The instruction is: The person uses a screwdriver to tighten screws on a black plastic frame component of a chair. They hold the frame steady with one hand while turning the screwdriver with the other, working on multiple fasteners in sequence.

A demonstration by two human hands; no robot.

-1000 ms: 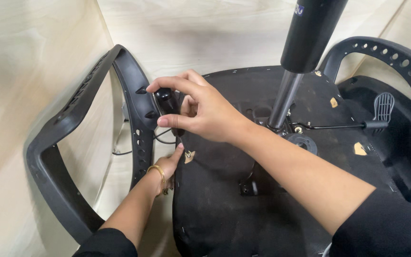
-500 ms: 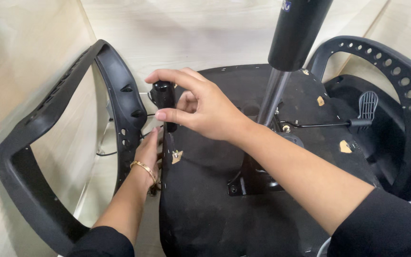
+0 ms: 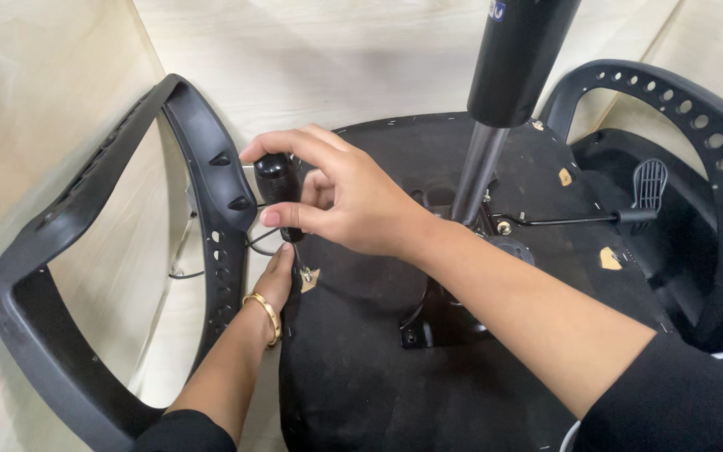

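**A:** Right hand [image 3: 340, 201] is pinching the black knob [image 3: 275, 180], thumb under, fingers curled over the top. The knob sits at the left edge of the upturned seat base [image 3: 361, 368], just beside the inner strut of the left armrest [image 3: 211, 192].

**B:** Axis?

**A:** Knob's long axis runs roughly top to bottom in the head view, tilted a little. It lies at the fingertips, left of the palm. A screw tip [image 3: 305, 273] shows below it, near a tan patch on the base.

**B:** Left hand?

**A:** Left hand [image 3: 276, 280] comes up from below, just under the knob, pressed into the gap between armrest and seat edge (gold bangle [image 3: 264, 316] on the wrist). Fingers are hidden; can't tell whether they grip anything. Right is the one on the knob; left is close beneath.

**B:** Change from half a second ago?

**A:** Little. Same pinch, same spot by the strut. View has shifted slightly; the centre column [image 3: 495, 125] and the right armrest [image 3: 696, 117] sit about as before.
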